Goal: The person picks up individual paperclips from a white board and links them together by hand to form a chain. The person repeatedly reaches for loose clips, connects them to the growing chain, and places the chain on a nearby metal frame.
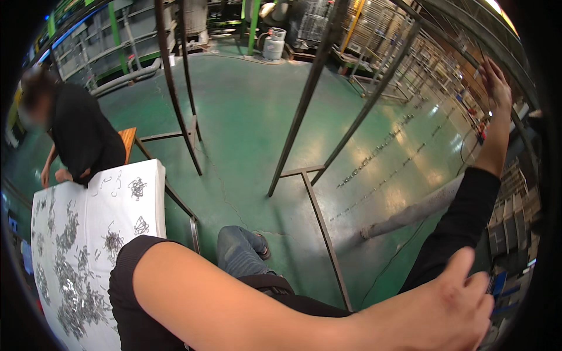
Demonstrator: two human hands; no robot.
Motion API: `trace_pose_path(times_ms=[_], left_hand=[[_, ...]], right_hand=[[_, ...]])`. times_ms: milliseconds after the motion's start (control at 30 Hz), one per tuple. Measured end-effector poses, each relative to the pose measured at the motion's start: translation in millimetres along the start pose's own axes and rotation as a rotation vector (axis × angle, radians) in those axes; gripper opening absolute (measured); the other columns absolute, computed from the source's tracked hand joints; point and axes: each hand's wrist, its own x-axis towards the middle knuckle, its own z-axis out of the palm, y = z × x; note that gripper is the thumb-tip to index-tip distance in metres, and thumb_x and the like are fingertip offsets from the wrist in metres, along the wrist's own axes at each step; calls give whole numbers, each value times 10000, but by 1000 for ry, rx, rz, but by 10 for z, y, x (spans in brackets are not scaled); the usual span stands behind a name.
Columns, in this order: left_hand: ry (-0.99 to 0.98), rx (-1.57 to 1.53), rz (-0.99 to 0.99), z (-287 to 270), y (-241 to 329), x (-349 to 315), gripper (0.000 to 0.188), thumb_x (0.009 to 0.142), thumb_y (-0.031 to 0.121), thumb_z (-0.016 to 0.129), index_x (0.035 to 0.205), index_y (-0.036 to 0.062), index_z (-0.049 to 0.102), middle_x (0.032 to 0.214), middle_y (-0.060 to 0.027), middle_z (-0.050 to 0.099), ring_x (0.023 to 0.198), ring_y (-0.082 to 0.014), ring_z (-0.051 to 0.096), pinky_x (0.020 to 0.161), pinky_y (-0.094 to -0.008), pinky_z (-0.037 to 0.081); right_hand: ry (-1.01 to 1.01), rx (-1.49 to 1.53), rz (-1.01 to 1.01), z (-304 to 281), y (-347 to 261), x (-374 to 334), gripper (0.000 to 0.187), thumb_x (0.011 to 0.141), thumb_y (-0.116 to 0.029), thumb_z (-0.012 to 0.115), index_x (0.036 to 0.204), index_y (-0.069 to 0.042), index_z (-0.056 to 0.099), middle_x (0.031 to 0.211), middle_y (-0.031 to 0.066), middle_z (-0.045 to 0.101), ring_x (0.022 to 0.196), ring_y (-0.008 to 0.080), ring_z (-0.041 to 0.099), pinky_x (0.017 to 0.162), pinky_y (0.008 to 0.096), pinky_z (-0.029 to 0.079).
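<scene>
My left arm crosses the bottom of the view to the right, and my left hand is closed at the lower right. Its fingers curl away from me, so what they hold is hidden. Raised at the upper right, my right hand is close to the top rail of a dark metal frame. The fingers of that hand are drawn together around something thin and dark, too small to name.
Upright bars of the metal frame stand before me on the green floor. At left, small metal pieces and wire hooks cover a white table, where another person leans. A grey gas cylinder stands far back.
</scene>
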Motion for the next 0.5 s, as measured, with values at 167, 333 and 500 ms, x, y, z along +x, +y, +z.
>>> trace_pose_path(times_ms=[167, 333, 500], left_hand=[[339, 88, 12, 198, -33, 40, 163, 744, 226, 607, 711, 67, 607, 719, -17, 507, 763, -157, 515, 674, -348, 383], [825, 280, 42, 715, -77, -131, 171, 768, 201, 606, 921, 150, 663, 928, 31, 570, 769, -130, 533, 674, -369, 423], [670, 572, 262, 373, -406, -409, 340, 828, 306, 642, 1154, 212, 640, 994, 25, 669, 776, -130, 586, 654, -340, 400]], right_hand=[[-19, 19, -53, 228, -188, -80, 346, 855, -160, 742, 1157, -20, 650, 1073, 74, 706, 940, 129, 678, 753, 186, 543], [-22, 13, -56, 310, -232, 31, 354, 825, -136, 767, 1108, 41, 647, 1041, 120, 707, 912, 165, 691, 731, 209, 569], [-19, 86, -14, 385, -199, 175, 338, 829, -48, 738, 1114, 79, 607, 1004, 196, 701, 855, 252, 712, 643, 258, 602]])
